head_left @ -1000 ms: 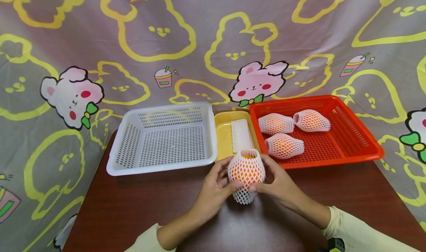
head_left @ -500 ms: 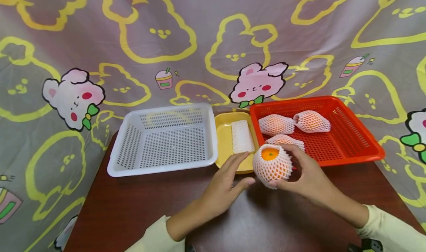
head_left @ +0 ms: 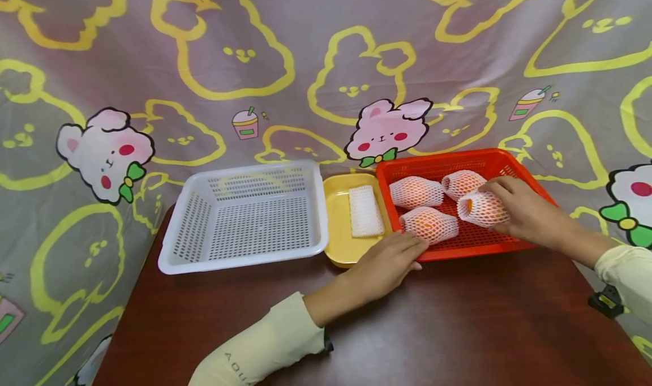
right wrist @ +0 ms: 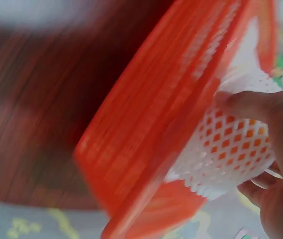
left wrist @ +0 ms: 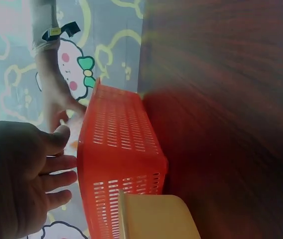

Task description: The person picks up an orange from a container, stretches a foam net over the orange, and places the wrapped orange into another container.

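Observation:
In the head view, my right hand holds an orange in a white foam net inside the red basket. The right wrist view shows the thumb and fingers on either side of the netted orange. Three more netted oranges lie in the basket: one at front left, one at back left and one farther back, partly hidden by the held one. My left hand, fingers extended, is at the basket's near left corner. In the left wrist view its fingertips reach the rim.
Left of the red basket stands a yellow tray with flat white foam nets in it. A white perforated basket stands farther left. All rest on a dark brown table before a patterned cloth.
Both hands held the netted orange over the table. The left hand let go and moved right to the red basket's corner. The right hand carried the orange right, into the basket.

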